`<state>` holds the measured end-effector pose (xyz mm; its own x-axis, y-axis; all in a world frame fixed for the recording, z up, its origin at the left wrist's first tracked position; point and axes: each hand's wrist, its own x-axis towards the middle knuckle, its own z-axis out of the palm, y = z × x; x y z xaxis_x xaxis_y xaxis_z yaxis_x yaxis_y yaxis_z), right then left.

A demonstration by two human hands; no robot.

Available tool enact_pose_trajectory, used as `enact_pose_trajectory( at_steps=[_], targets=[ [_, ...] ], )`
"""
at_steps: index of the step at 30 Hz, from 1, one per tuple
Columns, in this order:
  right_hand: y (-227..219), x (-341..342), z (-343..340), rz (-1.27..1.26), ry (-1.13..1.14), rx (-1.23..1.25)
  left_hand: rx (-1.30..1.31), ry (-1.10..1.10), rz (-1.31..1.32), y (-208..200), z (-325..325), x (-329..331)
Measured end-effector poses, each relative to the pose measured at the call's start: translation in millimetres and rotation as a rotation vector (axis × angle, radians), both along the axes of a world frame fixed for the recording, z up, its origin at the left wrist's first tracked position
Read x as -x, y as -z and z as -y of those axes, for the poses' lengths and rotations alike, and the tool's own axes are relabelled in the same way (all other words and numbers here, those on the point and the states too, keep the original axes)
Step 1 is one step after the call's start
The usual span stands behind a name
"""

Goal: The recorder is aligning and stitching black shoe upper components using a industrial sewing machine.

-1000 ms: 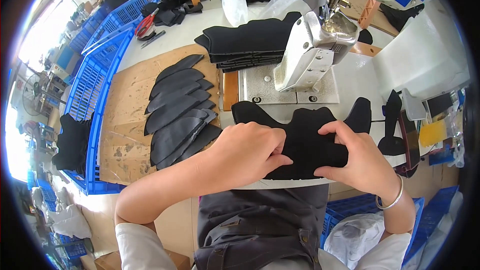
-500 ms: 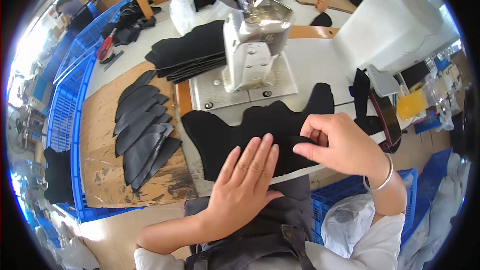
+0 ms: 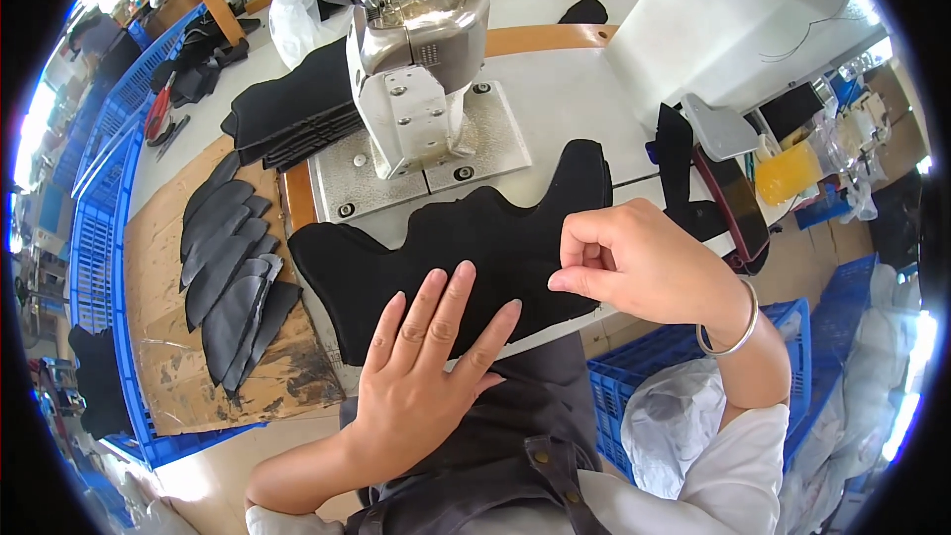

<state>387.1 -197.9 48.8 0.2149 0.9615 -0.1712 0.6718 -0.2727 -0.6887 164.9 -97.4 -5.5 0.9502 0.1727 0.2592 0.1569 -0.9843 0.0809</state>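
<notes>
pressing flat, your left hand [image 3: 421, 376] holds the black fabric piece [image 3: 466, 248] on the desk [image 3: 584, 104] before the sewing machine [image 3: 421, 69]; your right hand [image 3: 644, 263] pinches its edge. it looks soft, light, floppy; take it by the edges.

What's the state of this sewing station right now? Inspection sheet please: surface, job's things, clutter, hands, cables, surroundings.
Surface: white sewing table, metal base plate under the sewing machine.
Job's things: large black fabric piece lying flat at the table's front edge.
Clutter: fanned black cut pieces on cardboard at left; stack of black pieces behind; red-handled tool far left.
Hands: left hand flat, fingers spread, pressing the fabric; right hand pinching its right edge, bracelet on wrist.
Cables: thin dark thread or wire on the white board, upper right.
Surroundings: blue crates left and lower right; plastic bags.
</notes>
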Motion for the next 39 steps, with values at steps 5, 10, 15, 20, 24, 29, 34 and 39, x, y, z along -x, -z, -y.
enact_pose_trajectory(
  at_steps=[5, 10, 15, 20, 24, 29, 34, 39],
  targets=[
    [5, 3, 4, 0.008, 0.032, -0.055, 0.006, 0.002, 0.004, -1, -1, -1],
    [1, 16, 8, 0.225, 0.014, -0.077, -0.003, 0.025, -0.017, -8, -1, -1],
    [16, 25, 17, 0.774, -0.257, -0.432, 0.079, 0.07, 0.023, -11, -4, -11],
    [21, 20, 19, 0.99, -0.459, -0.438, 0.152, 0.15, 0.128, -19, -16, -13],
    [14, 19, 17, 1.063, -0.555, -0.418, 0.174, 0.172, 0.166, -23, -20, -18],
    [1, 21, 15, 1.158, -0.433, -0.688, -0.217, 0.082, 0.238, -34, -24, -13],
    [-16, 48, 18, 0.903, -0.371, -0.79, -0.164, -0.173, 0.22, -110, -45, 54],
    [7, 48, 33, 0.816, -0.242, -0.76, -0.398, -0.458, 0.383, -116, -129, 46]
  ],
)
